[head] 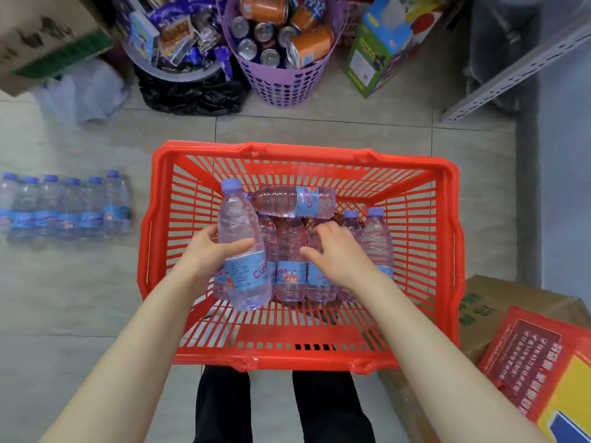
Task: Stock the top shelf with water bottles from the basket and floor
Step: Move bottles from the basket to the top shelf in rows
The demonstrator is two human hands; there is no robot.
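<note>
Basket of bottles, one in hand.

Left hand grasps a bottle round its middle at the basket's 9 o'clock, fingers hidden behind it. Right hand spreads loose over the row at centre, with contact unclear. Crosswise bottle lies at 12. Floor pack at 9 is blurred, its left end cut off.

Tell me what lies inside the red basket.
The red basket holds standing water bottles, one lying bottle across them, one held bottle in the left hand. The right hand covers some; their number is unclear.
</note>
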